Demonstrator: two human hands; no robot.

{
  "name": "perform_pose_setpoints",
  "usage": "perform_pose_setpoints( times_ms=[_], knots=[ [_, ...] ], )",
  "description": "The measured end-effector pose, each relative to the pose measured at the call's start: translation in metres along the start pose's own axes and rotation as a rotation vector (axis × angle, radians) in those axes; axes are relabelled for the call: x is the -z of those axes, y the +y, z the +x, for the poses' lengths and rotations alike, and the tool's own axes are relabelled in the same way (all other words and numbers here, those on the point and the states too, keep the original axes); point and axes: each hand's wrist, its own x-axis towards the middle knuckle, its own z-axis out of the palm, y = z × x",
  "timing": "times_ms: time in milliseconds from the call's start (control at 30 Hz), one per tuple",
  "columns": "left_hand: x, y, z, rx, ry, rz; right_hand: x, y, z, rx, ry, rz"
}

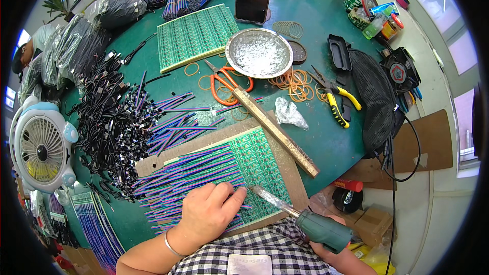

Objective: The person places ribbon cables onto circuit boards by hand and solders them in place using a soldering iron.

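Note:
My left hand (208, 211) is closed over the lower half of a green circuit-board panel (261, 160), thumb and forefinger pinching a thin multicoloured ribbon wire; its gripped end is mostly hidden by the fingers. Many blue, purple and black ribbon wires (191, 173) lie in rows across the panel's left side. My right hand (318, 251), partly hidden behind the tool, is wrapped round the green handle of a soldering iron (326, 230). The iron's pale tip points left and comes close to my left fingertips at the panel. Beneath the panel lies a brown board (293, 186).
A metal bar (275, 132) slants across the brown board. Beyond it are orange scissors (224, 84), a metal bowl of silvery bits (260, 53), rubber bands (295, 82) and yellow pliers (336, 97). Black cables (99, 117) and a small fan (42, 145) stand left.

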Motion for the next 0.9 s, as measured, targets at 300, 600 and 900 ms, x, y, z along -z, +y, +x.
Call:
perform_pose_setpoints(
  times_ms=[300,600,900],
  knots=[
    [-0.0014,-0.0007,-0.0018,-0.007,-0.002,0.01,0.0036,0.0024,0.0038,-0.064,-0.071,0.149],
    [-0.0015,0.0,-0.002,-0.012,-0.005,0.018,0.0019,-0.0028,0.0057,-0.028,-0.022,0.123],
    [-0.0033,-0.0003,-0.0032,-0.016,0.0,-0.005,0.0024,-0.0023,0.0011,-0.078,-0.056,0.13]
  ],
)
